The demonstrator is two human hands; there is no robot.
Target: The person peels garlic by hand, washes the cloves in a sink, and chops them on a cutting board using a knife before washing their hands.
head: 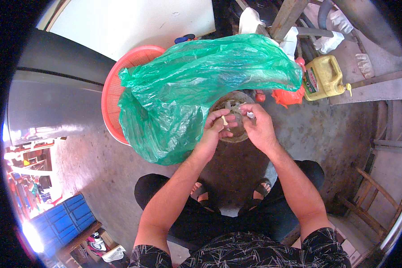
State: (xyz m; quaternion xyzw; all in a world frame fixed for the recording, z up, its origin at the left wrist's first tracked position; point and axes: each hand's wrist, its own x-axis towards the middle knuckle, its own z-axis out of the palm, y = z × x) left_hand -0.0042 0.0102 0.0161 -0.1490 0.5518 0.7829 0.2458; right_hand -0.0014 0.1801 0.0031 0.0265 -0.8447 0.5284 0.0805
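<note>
My left hand (217, 124) holds a small pale-yellow piece (224, 120), perhaps a garlic clove, between thumb and fingers. Close beside it, my right hand (258, 122) is curled with thumb and forefinger near each other. A whitish scrap (251, 115) shows by its fingers; whether they grip it is unclear. Both hands are above a round container (236, 138) on the floor, with pale scraps inside, partly hidden by the hands. A crumpled green plastic bag (174, 97) spreads beyond and left of my hands, partly covering the container's far side.
A red plastic basket (115, 124) stands under the bag's left part. At right are a yellow jerrycan (326, 78) with a tap and an orange-red plastic bag (289, 96). A dark cabinet-like surface (53, 107) borders the left; a blue crate (65, 221) sits lower left.
</note>
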